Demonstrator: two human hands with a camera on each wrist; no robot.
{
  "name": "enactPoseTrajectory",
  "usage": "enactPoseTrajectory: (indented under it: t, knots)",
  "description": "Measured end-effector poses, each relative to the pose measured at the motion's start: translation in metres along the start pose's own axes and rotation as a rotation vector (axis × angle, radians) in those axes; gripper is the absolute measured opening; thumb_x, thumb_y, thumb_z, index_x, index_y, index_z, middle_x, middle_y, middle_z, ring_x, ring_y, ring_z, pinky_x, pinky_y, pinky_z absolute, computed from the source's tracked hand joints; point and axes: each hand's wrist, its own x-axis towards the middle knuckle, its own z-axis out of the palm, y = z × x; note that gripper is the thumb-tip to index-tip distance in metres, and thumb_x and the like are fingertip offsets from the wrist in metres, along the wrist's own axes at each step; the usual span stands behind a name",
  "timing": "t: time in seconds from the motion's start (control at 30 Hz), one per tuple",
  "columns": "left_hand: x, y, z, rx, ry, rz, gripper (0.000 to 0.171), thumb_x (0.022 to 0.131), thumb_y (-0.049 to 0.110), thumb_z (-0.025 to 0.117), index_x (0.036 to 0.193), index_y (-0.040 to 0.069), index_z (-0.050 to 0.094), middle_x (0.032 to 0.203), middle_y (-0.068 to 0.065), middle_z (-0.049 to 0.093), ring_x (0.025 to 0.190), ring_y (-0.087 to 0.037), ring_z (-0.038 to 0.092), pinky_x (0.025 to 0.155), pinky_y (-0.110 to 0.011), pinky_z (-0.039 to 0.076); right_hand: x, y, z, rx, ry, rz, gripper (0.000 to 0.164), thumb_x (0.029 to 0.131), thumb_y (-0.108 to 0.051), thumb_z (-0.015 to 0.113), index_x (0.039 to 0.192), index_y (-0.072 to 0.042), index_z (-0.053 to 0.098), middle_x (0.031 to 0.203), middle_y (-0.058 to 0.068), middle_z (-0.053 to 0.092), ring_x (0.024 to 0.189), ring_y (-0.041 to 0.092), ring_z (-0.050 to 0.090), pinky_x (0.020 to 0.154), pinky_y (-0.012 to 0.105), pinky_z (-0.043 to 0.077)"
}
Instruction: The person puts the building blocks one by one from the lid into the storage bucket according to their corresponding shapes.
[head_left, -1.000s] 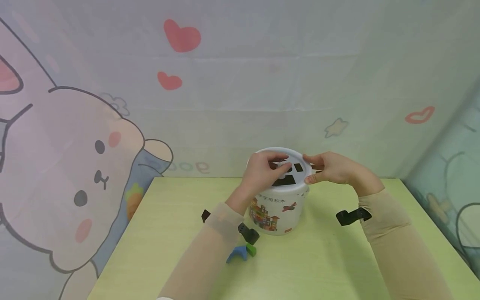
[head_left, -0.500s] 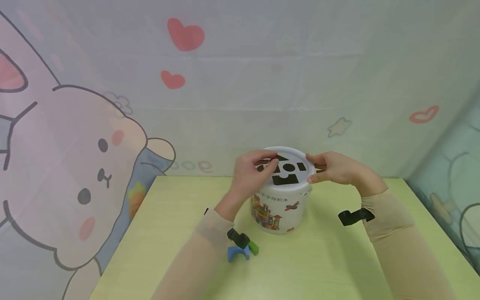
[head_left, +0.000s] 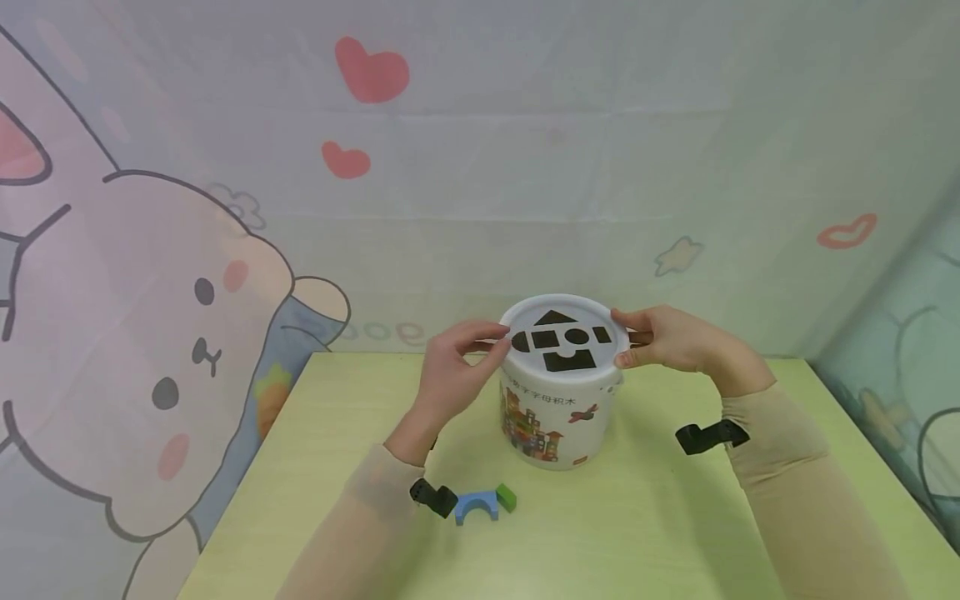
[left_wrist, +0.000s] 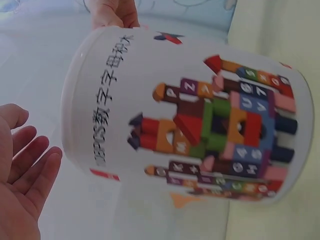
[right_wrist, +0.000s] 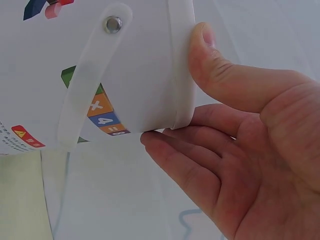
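Printed cloth (head_left: 495, 167) hangs behind the yellow-green table (head_left: 615, 533) and bucket (head_left: 558, 433).

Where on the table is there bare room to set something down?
A broad bare patch of table lies in front of the bucket, between the green block and right sleeve. Another lies left of the left sleeve. Crowded: the lid, between left hand and right hand, and near the left sleeve, where the blue arch and green block lie.

Bucket (head_left: 566, 396): far wall hidden, contents not made out through dark holes (head_left: 546, 339). Left hand (left_wrist: 20, 195) cut off by left wrist view's edge, right hand (right_wrist: 255, 170) by right wrist view's. Small print (right_wrist: 16, 143) too blurred to be read.
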Motion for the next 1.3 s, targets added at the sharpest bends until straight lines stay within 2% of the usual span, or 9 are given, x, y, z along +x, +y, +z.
enactPoseTrajectory:
  t: [0.2, 0.4, 0.5, 0.67, 0.77, 0.93, 1.07, 1.3]
  knots:
    - [-0.018, -0.015, -0.018, 0.007, 0.002, -0.046, 0.017, 0.1, 0.013, 0.079, 0.115, 0.009, 0.083, 0.114, -0.005, 0.079, 0.106, -0.021, 0.073, 0.09, -0.04, 0.062, -0.002, -0.001, -0.001, -0.004, 0.001, 0.005, 0.088, 0.099, -0.019, 0.08, 0.159, 0.018, 0.028, 0.166, 0.033, 0.03, 0.143, 0.049, 0.049, 0.113, 0.06, 0.043]
    - [-0.039, -0.031, -0.038, 0.078, -0.024, -0.135, 0.018, 0.1, 0.015, 0.079, 0.117, 0.011, 0.083, 0.116, -0.002, 0.079, 0.107, -0.02, 0.074, 0.09, -0.041, 0.062, -0.002, 0.0, 0.0, -0.006, 0.005, 0.015, 0.087, 0.099, -0.02, 0.08, 0.159, 0.017, 0.03, 0.167, 0.03, 0.029, 0.143, 0.049, 0.048, 0.114, 0.061, 0.042]
    - [-0.052, -0.042, -0.046, 0.124, -0.041, -0.212, 0.019, 0.1, 0.016, 0.079, 0.118, 0.01, 0.083, 0.115, -0.003, 0.079, 0.105, -0.021, 0.074, 0.09, -0.04, 0.061, -0.002, 0.0, 0.001, -0.006, 0.005, 0.018, 0.088, 0.099, -0.022, 0.081, 0.16, 0.016, 0.03, 0.168, 0.029, 0.029, 0.144, 0.048, 0.047, 0.115, 0.061, 0.041]
    - [-0.073, -0.058, -0.059, 0.194, -0.072, -0.381, 0.021, 0.1, 0.017, 0.078, 0.12, 0.009, 0.082, 0.115, -0.004, 0.079, 0.105, -0.022, 0.074, 0.092, -0.039, 0.06, -0.002, -0.001, 0.002, 0.003, 0.007, 0.021, 0.088, 0.099, -0.021, 0.081, 0.161, 0.015, 0.029, 0.167, 0.029, 0.03, 0.143, 0.049, 0.049, 0.115, 0.062, 0.041]
    - [-0.081, -0.066, -0.066, 0.23, -0.089, -0.448, 0.024, 0.1, 0.017, 0.078, 0.122, 0.007, 0.081, 0.118, -0.006, 0.078, 0.108, -0.024, 0.073, 0.093, -0.04, 0.06, -0.003, -0.003, 0.001, 0.008, 0.008, 0.017, 0.088, 0.099, -0.02, 0.08, 0.16, 0.016, 0.029, 0.167, 0.03, 0.029, 0.142, 0.049, 0.049, 0.114, 0.062, 0.041]
    - [-0.092, -0.079, -0.078, 0.273, -0.106, -0.499, 0.027, 0.099, 0.015, 0.078, 0.124, 0.003, 0.079, 0.121, -0.009, 0.077, 0.11, -0.027, 0.072, 0.094, -0.042, 0.06, -0.004, -0.004, 0.002, 0.02, 0.008, 0.015, 0.088, 0.099, -0.02, 0.08, 0.161, 0.015, 0.029, 0.169, 0.029, 0.027, 0.143, 0.048, 0.049, 0.115, 0.061, 0.041]
    - [-0.097, -0.086, -0.086, 0.265, -0.126, -0.535, 0.033, 0.098, 0.015, 0.08, 0.128, 0.002, 0.077, 0.127, -0.012, 0.076, 0.115, -0.031, 0.07, 0.095, -0.044, 0.059, -0.006, -0.004, 0.002, 0.02, 0.014, 0.026, 0.089, 0.099, -0.022, 0.08, 0.162, 0.012, 0.029, 0.169, 0.027, 0.028, 0.143, 0.047, 0.049, 0.115, 0.061, 0.04]
    - [-0.105, -0.091, -0.093, 0.294, -0.204, -0.596, 0.047, 0.095, 0.017, 0.084, 0.138, 0.004, 0.072, 0.134, -0.014, 0.072, 0.123, -0.036, 0.066, 0.092, -0.048, 0.059, -0.009, -0.003, 0.002, 0.031, 0.019, 0.042, 0.091, 0.098, -0.025, 0.081, 0.163, 0.01, 0.028, 0.169, 0.024, 0.029, 0.144, 0.046, 0.049, 0.116, 0.062, 0.039]
